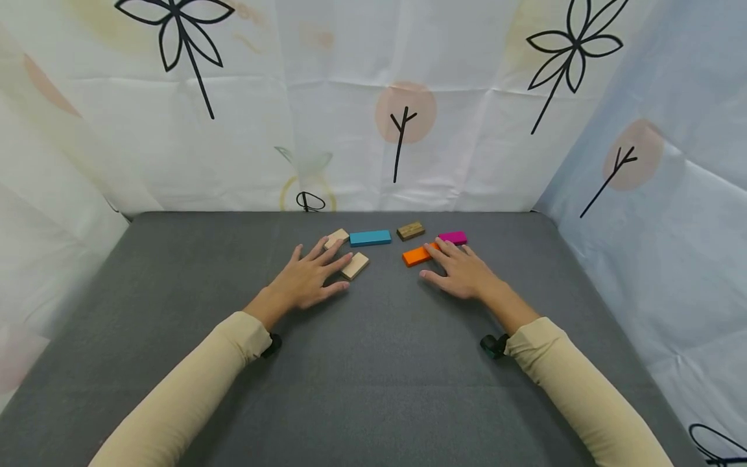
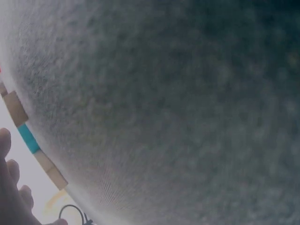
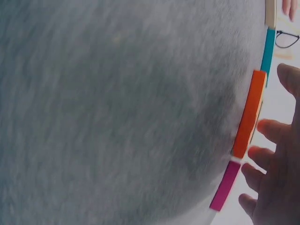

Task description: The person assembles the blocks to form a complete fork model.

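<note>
My left hand (image 1: pixel 306 280) is spread, its fingers extended over the grey table. Its fingertips overlap one pale wooden block (image 1: pixel 358 264) and reach a second pale wooden block (image 1: pixel 335 237) farther back. On the other side, my right hand (image 1: pixel 462 272) stretches its fingers toward an orange block (image 1: pixel 415 257), overlapping its right end in the head view. A magenta block (image 1: pixel 453 238) lies just beyond those fingers. In the right wrist view, the fingers (image 3: pixel 274 131) hover along the orange and magenta blocks, gripping neither. Neither hand holds anything.
Between the hands, toward the back, lie a blue block (image 1: pixel 370 238) and a brown wooden block (image 1: pixel 410 231). Behind the grey table (image 1: pixel 373 363) hangs a white cloth (image 1: pixel 344 149) printed with plants, and more cloth (image 1: pixel 671 259) runs down the right side.
</note>
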### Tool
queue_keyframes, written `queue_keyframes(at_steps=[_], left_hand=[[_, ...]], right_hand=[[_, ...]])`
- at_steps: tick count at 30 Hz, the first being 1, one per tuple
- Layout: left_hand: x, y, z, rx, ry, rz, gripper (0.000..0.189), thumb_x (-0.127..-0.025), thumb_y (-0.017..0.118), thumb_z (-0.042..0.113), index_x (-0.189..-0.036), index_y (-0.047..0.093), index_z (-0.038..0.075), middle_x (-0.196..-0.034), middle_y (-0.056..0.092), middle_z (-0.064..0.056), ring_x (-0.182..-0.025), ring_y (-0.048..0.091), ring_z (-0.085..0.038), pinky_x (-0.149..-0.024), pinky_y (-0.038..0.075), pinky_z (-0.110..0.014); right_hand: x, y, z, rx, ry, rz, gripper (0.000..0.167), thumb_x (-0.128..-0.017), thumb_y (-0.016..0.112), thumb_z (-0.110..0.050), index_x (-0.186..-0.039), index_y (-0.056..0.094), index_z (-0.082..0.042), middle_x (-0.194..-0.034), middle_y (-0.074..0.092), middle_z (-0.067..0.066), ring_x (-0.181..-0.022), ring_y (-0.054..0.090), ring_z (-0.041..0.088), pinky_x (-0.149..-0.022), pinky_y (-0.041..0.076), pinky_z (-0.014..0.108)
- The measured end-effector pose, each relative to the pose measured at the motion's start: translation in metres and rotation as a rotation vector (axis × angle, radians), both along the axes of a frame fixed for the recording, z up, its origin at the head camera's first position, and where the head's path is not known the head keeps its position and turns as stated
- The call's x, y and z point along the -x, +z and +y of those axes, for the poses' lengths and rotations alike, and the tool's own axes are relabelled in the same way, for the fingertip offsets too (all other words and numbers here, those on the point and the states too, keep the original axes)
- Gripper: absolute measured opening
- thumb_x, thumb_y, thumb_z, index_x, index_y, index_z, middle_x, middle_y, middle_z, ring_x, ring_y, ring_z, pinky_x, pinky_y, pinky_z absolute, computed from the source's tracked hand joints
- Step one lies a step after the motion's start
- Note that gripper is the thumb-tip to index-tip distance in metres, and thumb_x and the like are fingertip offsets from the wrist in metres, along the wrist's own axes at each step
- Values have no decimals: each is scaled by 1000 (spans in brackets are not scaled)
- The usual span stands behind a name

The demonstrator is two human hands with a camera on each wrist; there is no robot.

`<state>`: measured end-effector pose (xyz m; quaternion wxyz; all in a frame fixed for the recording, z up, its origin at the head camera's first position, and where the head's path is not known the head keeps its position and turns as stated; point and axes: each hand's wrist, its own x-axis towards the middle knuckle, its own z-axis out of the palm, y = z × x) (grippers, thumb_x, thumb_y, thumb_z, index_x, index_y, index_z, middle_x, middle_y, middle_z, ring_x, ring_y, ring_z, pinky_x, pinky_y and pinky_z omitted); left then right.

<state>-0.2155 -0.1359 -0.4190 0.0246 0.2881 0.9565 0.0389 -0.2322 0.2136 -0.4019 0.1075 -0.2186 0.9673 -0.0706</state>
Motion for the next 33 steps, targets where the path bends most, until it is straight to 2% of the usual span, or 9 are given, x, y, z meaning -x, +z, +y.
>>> queue_keyframes(at_steps=[5,10,17,22,25,29,33], left_hand=[[2,-1,0,-24,-46,-22,62,-103,45,52,-157,34,24,-166,15,-7,-152,12,-34,-112,17,-69],[7,-3,-2,-94,-83,-26,53,-105,49,39,-154,41,20,-165,19,-10,-149,18,-39,-110,22,-69],[12,-2,-1,-181,-173,30,43,-102,57,25,-144,55,14,-158,33,-18,-145,30,-40,-106,34,-63],[12,1,2,-190,-228,52,39,-100,60,22,-137,63,10,-152,42,-22,-140,38,-41,-105,39,-58],[9,2,4,-191,-231,39,37,-100,61,22,-135,64,9,-149,46,-21,-139,41,-41,-105,39,-58],[5,3,7,-181,-230,13,38,-101,60,23,-135,63,7,-144,52,-18,-138,42,-39,-107,38,-57],[2,3,10,-160,-247,29,39,-99,63,22,-134,64,5,-144,53,-16,-140,40,-39,-109,37,-56]], right_hand=[[-1,1,-8,48,-2,-29,73,-101,47,-53,-156,32,-7,-162,20,21,-149,21,37,-119,13,57],[3,-2,-12,96,-17,-31,72,-100,51,-51,-155,37,-7,-162,22,21,-148,22,39,-118,18,57],[7,-5,-17,203,21,2,66,-99,58,-40,-149,44,0,-160,27,23,-147,26,38,-119,17,55],[8,-7,-21,258,43,16,58,-100,60,-35,-145,49,0,-159,29,23,-147,27,38,-118,18,55],[9,-9,-24,292,43,25,53,-100,60,-32,-143,52,0,-158,31,22,-146,28,40,-117,19,57],[11,-11,-29,331,39,34,46,-101,60,-28,-137,55,1,-157,33,23,-146,28,39,-118,15,58],[12,-12,-32,366,32,49,41,-101,61,-25,-132,58,1,-155,36,24,-145,30,38,-118,13,59]])
